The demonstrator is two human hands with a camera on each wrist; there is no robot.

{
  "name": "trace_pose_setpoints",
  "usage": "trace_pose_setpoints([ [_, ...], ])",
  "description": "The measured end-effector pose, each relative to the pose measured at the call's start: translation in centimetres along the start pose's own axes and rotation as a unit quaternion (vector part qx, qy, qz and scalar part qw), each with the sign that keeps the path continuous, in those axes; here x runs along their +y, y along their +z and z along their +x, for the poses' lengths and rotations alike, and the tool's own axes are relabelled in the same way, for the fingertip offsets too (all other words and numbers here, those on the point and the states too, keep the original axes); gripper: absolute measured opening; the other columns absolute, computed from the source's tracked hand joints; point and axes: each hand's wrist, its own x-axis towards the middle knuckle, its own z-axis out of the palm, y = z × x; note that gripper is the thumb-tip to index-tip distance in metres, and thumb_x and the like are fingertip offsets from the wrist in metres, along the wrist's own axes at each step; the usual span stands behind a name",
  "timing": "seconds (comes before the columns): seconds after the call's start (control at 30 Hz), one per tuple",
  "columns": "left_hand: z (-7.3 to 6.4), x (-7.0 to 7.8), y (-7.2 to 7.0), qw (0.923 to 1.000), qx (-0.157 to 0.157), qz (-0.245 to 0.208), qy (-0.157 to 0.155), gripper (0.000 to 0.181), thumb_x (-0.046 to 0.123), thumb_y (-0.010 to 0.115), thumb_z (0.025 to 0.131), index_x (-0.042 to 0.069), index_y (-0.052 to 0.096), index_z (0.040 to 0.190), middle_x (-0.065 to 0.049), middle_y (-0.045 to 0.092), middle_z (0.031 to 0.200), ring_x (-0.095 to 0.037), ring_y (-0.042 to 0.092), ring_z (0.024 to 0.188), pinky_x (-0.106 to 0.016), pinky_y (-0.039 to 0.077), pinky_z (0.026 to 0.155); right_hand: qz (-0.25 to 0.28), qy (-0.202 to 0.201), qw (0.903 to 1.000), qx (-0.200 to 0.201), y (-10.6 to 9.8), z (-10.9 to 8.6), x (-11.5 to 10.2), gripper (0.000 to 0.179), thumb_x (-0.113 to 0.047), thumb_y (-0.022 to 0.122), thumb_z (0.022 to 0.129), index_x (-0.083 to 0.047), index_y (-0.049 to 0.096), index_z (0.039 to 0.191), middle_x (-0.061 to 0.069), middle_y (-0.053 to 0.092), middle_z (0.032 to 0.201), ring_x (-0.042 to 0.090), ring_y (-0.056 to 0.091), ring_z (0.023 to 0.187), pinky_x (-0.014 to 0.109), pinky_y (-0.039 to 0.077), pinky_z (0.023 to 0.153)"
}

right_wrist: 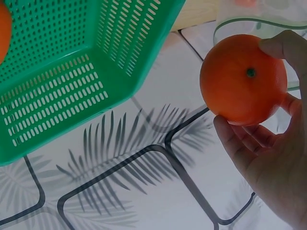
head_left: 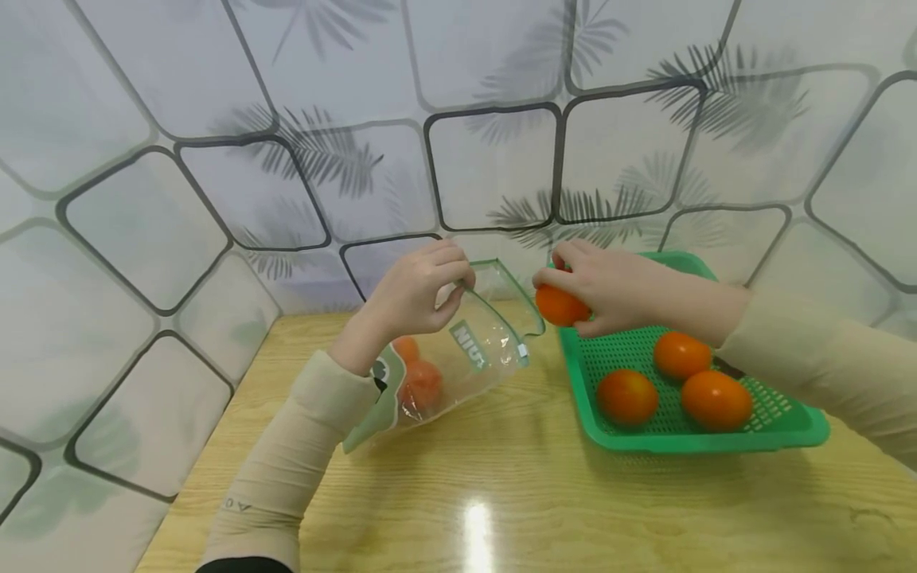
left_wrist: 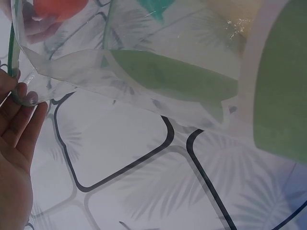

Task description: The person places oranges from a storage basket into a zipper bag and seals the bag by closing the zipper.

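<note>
My left hand point(head_left: 423, 290) pinches the green-edged rim of a clear zip bag point(head_left: 480, 338), and the bag's mouth gapes toward the right. Several letters and a green print mark the bag; orange fruits point(head_left: 421, 386) show through its lower part. In my right hand point(head_left: 602, 286) is an orange point(head_left: 561, 305), held between thumb and fingers just beside the bag's opening. The right wrist view shows this orange point(right_wrist: 243, 79) whole, with its green stem spot facing the camera. From the left wrist, the left hand's fingers point(left_wrist: 24, 117) grip the bag's edge.
A green perforated basket point(head_left: 595, 430) stands on the wooden table point(head_left: 458, 485) at the right. Inside it lie three oranges point(head_left: 626, 397), with the right forearm passing over it. Behind the table rises a wall covering point(head_left: 494, 167) with leaf and rounded-square patterns.
</note>
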Motion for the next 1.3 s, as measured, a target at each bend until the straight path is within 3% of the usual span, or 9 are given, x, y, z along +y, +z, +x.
trace_pose_setpoints([
  [0.4, 0.0, -0.1, -0.3, 0.9999, -0.009, 0.005, -0.013, 0.013, -0.005, 0.064, 0.09, 0.007, 0.069, 0.092, -0.006, 0.068, 0.091, -0.025, 0.062, 0.088, -0.038, 0.054, 0.081, 0.006, -0.02, 0.9998, 0.006, 0.2, 1.3, -0.8, 0.068, -0.02, 0.087, 0.072, -0.02, 0.056, 0.132, 0.014, 0.052, 0.119, 0.028, 0.053, 0.103, 0.035, 0.056, 0.063],
  [0.5, -0.1, -0.1, -0.4, 0.9998, -0.011, 0.005, -0.017, 0.012, -0.003, 0.062, 0.092, 0.007, 0.069, 0.092, -0.007, 0.069, 0.091, -0.026, 0.063, 0.089, -0.041, 0.057, 0.098, 0.004, -0.026, 0.9996, 0.007, 0.3, 1.6, -0.9, 0.068, -0.021, 0.087, 0.072, -0.02, 0.056, 0.132, 0.014, 0.053, 0.119, 0.029, 0.054, 0.103, 0.038, 0.058, 0.068],
  [0.63, -0.2, -0.1, -0.4, 0.9998, -0.01, 0.007, -0.019, 0.012, -0.003, 0.062, 0.092, 0.007, 0.069, 0.092, -0.008, 0.069, 0.091, -0.026, 0.065, 0.089, -0.048, 0.047, 0.119, 0.003, -0.032, 0.9994, 0.007, 0.5, 1.9, -1.0, 0.067, -0.023, 0.089, 0.074, -0.019, 0.056, 0.133, 0.016, 0.053, 0.12, 0.03, 0.055, 0.105, 0.04, 0.06, 0.073],
  [0.97, -0.3, -0.2, -0.4, 0.9997, -0.002, 0.011, -0.02, 0.012, -0.004, 0.065, 0.09, 0.007, 0.069, 0.091, -0.007, 0.068, 0.09, -0.025, 0.065, 0.088, -0.048, 0.047, 0.12, 0.015, -0.038, 0.9991, 0.006, 0.7, 2.3, -1.4, 0.069, -0.022, 0.091, 0.076, -0.018, 0.057, 0.137, 0.017, 0.052, 0.126, 0.033, 0.055, 0.111, 0.043, 0.061, 0.079],
  [1.23, -0.4, -0.3, -0.3, 0.9998, 0.002, 0.009, -0.019, 0.013, -0.005, 0.065, 0.089, 0.007, 0.069, 0.091, -0.006, 0.068, 0.09, -0.026, 0.065, 0.088, -0.047, 0.047, 0.12, 0.016, -0.039, 0.9991, -0.002, 1.4, 2.7, -1.5, 0.07, -0.018, 0.09, 0.076, -0.017, 0.058, 0.139, 0.016, 0.054, 0.125, 0.032, 0.057, 0.109, 0.038, 0.06, 0.072],
  [1.3, -0.4, -0.3, -0.3, 0.9998, 0.003, 0.01, -0.016, 0.013, -0.005, 0.064, 0.09, 0.007, 0.069, 0.091, -0.006, 0.068, 0.09, -0.025, 0.064, 0.088, -0.043, 0.053, 0.112, 0.015, -0.04, 0.9991, -0.003, 1.7, 2.8, -1.4, 0.071, -0.017, 0.089, 0.076, -0.017, 0.057, 0.139, 0.017, 0.054, 0.126, 0.032, 0.057, 0.11, 0.038, 0.06, 0.072],
])
